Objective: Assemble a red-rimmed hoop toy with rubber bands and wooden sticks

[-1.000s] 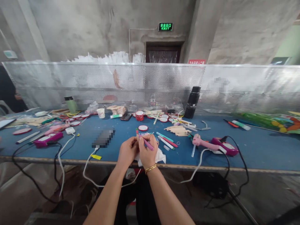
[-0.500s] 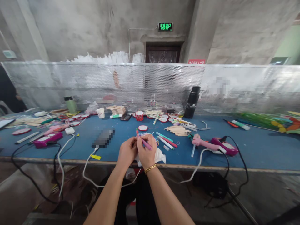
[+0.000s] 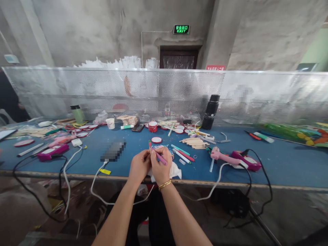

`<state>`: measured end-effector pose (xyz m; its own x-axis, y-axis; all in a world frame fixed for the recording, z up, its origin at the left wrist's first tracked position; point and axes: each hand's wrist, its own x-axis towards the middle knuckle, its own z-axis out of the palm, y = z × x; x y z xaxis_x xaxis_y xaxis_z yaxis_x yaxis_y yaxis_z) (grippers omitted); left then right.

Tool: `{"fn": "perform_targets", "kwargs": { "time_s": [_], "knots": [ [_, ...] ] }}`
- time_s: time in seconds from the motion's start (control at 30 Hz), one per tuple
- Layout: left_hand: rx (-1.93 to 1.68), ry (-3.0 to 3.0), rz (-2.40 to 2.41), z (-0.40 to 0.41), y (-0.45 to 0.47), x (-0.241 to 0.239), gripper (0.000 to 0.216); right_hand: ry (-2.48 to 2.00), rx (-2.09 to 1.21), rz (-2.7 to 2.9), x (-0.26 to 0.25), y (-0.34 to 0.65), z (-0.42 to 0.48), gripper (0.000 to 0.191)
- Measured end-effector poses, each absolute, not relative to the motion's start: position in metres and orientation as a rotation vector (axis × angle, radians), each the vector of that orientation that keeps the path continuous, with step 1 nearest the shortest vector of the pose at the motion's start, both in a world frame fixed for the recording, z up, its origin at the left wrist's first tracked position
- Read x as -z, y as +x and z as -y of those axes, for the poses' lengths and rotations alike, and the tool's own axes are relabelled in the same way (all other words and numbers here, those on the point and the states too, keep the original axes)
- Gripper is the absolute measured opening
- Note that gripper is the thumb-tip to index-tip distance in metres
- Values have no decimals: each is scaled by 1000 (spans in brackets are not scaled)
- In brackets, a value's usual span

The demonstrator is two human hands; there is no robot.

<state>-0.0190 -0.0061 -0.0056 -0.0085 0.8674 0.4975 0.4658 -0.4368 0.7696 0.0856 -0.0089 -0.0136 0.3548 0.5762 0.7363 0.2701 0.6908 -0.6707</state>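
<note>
My right hand [image 3: 161,169] is closed around a purple marker [image 3: 162,159], which slants down to the right across its fingers. Close against it, my left hand [image 3: 139,165] pinches a thin stick [image 3: 150,144], coloured reddish with a green end, that pokes up between the hands. The marker's tip and the lower part of the stick are hidden by my fingers. Under my hands lies a white tissue [image 3: 176,171]. Small coloured rubber bands [image 3: 164,147] are heaped just behind them, and several markers [image 3: 183,152] lie to the right.
A phone [image 3: 113,151] on a white cable lies left. Pink glue guns [image 3: 227,156] with purple bases stand on both sides. Wooden sticks [image 3: 196,142], a round red-edged disc [image 3: 156,140], a paper cup [image 3: 110,123] and a black bottle [image 3: 210,112] are farther back, before a perforated metal screen [image 3: 143,85].
Almost nothing differs. Both hands keep their place and hold, and the purple marker has tilted very slightly; the whole view has shifted a little.
</note>
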Motion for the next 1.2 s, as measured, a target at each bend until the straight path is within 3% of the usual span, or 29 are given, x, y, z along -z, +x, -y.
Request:
{"fn": "perform_targets", "kwargs": {
  "time_s": [1.2],
  "knots": [
    [-1415,1958,-1451,7,-20,5,29,-851,-213,1207,14,85,8,14]
  ]
}}
